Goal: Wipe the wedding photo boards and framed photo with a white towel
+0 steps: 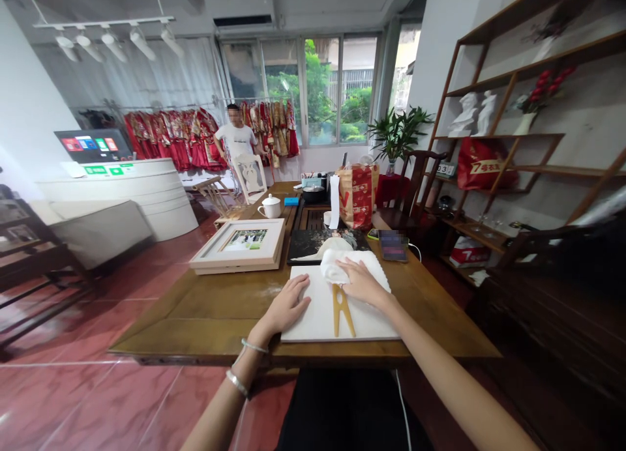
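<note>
left hand [287, 304] on flat board [312, 317] | right hand [364, 283] on crumpled cloth [337, 258] | both grips unclenched

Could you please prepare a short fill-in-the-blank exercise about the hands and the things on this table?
1. The white cloth lies under the person's ____ hand.
2. The left hand rests on a board whose colour is ____.
3. The yellowish tool on the board has ____ legs, pointing toward the person.
4. As the person sees it, the framed picture lies on the ____ side of the table.

Missing words: right; white; two; left.
</note>
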A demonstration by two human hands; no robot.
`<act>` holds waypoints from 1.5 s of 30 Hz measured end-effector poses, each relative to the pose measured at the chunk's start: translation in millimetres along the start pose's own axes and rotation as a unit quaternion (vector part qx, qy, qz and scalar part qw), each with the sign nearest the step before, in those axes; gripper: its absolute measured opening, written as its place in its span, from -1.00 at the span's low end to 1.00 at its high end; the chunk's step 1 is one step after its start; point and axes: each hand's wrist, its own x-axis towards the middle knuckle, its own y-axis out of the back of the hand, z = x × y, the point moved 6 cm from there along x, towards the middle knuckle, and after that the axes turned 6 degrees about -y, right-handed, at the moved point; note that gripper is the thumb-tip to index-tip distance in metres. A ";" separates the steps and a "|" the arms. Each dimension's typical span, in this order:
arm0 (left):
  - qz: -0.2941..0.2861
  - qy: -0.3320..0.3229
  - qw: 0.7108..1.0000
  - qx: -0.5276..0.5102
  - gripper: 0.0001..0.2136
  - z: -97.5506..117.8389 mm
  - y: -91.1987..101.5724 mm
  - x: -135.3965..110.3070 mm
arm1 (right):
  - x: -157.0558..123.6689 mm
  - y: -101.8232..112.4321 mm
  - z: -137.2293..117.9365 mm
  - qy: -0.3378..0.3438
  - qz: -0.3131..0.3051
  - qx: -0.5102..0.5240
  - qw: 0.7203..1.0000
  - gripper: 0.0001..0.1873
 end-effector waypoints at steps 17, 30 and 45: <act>0.000 -0.008 1.000 0.006 -0.61 0.0 -1.3 -0.8 | -104.0 -10.9 -31.0 0.065 -0.038 -0.025 0.997 -0.07; -0.003 0.006 1.000 -0.004 -0.62 1.8 1.0 -1.4 | -12.4 -11.6 -29.6 0.004 0.003 -0.070 0.998 -0.33; 0.015 0.007 1.000 -0.027 -0.61 -4.3 -1.5 -1.8 | -90.4 -15.4 -48.9 0.067 -0.024 -0.060 0.996 -0.24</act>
